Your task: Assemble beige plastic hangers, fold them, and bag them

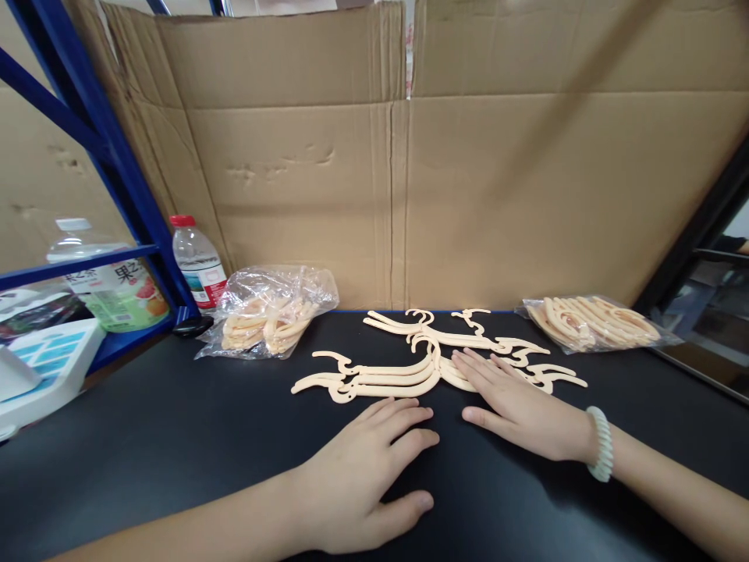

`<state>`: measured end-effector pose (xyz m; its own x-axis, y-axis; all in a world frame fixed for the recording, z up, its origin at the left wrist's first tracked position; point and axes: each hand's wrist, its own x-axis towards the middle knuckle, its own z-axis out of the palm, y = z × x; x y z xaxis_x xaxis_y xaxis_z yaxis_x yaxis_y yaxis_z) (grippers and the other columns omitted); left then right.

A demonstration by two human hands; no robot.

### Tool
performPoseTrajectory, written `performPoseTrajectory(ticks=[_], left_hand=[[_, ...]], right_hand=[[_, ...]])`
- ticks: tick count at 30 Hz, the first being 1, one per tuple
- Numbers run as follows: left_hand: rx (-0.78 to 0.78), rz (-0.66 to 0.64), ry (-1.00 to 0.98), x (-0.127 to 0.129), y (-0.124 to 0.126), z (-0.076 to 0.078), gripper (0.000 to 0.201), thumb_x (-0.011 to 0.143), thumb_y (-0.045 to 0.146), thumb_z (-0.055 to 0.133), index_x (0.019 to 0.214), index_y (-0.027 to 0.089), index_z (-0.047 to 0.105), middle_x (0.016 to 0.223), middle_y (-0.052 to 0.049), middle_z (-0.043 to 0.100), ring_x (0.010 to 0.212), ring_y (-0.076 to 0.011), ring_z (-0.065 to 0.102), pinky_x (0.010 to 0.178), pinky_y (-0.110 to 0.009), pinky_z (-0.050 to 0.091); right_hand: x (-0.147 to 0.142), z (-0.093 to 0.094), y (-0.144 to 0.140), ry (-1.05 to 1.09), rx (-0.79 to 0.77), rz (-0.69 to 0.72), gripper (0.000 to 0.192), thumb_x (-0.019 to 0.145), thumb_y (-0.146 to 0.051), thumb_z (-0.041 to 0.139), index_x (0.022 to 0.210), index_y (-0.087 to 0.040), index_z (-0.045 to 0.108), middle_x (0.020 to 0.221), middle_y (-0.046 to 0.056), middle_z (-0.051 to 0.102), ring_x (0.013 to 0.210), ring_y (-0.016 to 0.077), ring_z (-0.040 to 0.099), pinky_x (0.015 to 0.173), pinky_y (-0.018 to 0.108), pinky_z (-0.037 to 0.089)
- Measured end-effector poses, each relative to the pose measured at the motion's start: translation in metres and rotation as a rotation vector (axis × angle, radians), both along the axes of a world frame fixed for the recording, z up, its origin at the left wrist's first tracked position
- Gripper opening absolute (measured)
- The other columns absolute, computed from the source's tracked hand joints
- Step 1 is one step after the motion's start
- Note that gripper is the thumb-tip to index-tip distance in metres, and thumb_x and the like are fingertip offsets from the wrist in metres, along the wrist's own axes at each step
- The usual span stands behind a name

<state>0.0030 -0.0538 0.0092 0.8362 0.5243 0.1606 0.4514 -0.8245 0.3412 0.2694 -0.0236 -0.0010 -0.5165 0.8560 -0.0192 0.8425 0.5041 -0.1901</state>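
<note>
Brown cardboard (292,203) stands along the back edge of a black counter (175,437), where several peach-coloured folding hangers (392,380) lie in the middle, hooks pointing away from the person. From the lower left reaches the left hand (374,468), palm down, its fingers (409,421) loosely spread, thumb well apart, tips just beside the front row; whether they touch, I can't tell. The right hand (520,406) angles in flat over the hangers' right half, fingers nearly together, thumb out. Dark surface runs between the two thumbs. Bagged hangers (602,324) sit near the right back edge.
</note>
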Motion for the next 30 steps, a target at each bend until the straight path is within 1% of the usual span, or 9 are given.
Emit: performPoseTrajectory(ticks=[3, 9, 15, 20, 25, 30], left_hand=[[0.006, 0.003, 0.011, 0.0001, -0.0001, 0.0001, 0.048, 0.085, 0.034, 0.057, 0.131, 0.021, 0.05, 0.143, -0.011, 0.046, 0.133, -0.0302, 0.039, 0.11, -0.047, 0.034], [0.012, 0.013, 0.077, 0.0012, -0.0004, 0.0033, 0.048, 0.086, 0.035, 0.054, 0.131, 0.02, 0.049, 0.144, -0.011, 0.045, 0.134, -0.0293, 0.038, 0.11, -0.047, 0.034], [0.019, 0.001, 0.051, 0.0011, -0.0003, 0.0017, 0.049, 0.085, 0.034, 0.056, 0.131, 0.018, 0.05, 0.143, -0.012, 0.046, 0.133, -0.0299, 0.038, 0.11, -0.047, 0.033], [0.016, 0.001, 0.051, 0.0004, -0.0004, -0.0004, 0.049, 0.085, 0.033, 0.057, 0.131, 0.017, 0.05, 0.143, -0.013, 0.045, 0.134, -0.0299, 0.037, 0.11, -0.047, 0.033], [0.015, 0.001, 0.055, 0.0007, 0.0005, -0.0006, 0.049, 0.086, 0.033, 0.057, 0.131, 0.016, 0.05, 0.143, -0.014, 0.045, 0.133, -0.0294, 0.038, 0.11, -0.046, 0.032], [0.009, 0.004, 0.062, 0.0019, 0.0002, 0.001, 0.048, 0.085, 0.033, 0.057, 0.13, 0.016, 0.051, 0.143, -0.013, 0.045, 0.133, -0.0293, 0.038, 0.11, -0.046, 0.033]], right_hand=[[-0.0005, 0.0011, -0.0008, -0.022, -0.007, -0.008, 0.077, 0.093, -0.061, 0.027, 0.149, -0.008, 0.018, 0.155, 0.014, 0.017, 0.143, 0.0293, 0.011, 0.115, 0.055, 0.014], [-0.0004, 0.0025, -0.0021, -0.047, -0.013, -0.008, 0.079, 0.092, -0.063, 0.024, 0.149, -0.009, 0.018, 0.155, 0.012, 0.015, 0.144, 0.0284, 0.01, 0.116, 0.053, 0.013], [-0.0005, 0.0005, -0.0009, -0.004, -0.001, -0.007, 0.075, 0.092, -0.061, 0.029, 0.149, -0.013, 0.021, 0.154, 0.013, 0.021, 0.143, 0.0307, 0.014, 0.115, 0.056, 0.015], [0.0007, -0.0018, 0.0006, -0.019, -0.002, -0.013, 0.078, 0.092, -0.063, 0.027, 0.149, -0.011, 0.019, 0.154, 0.013, 0.02, 0.143, 0.0302, 0.013, 0.115, 0.055, 0.014], [-0.0001, 0.0, 0.0005, -0.053, -0.007, -0.01, 0.079, 0.092, -0.063, 0.024, 0.149, -0.008, 0.018, 0.155, 0.013, 0.017, 0.144, 0.0287, 0.011, 0.116, 0.054, 0.013], [0.0006, 0.0001, 0.0006, -0.049, -0.004, -0.008, 0.079, 0.092, -0.062, 0.026, 0.149, -0.007, 0.02, 0.155, 0.014, 0.018, 0.143, 0.0295, 0.012, 0.116, 0.053, 0.013]])
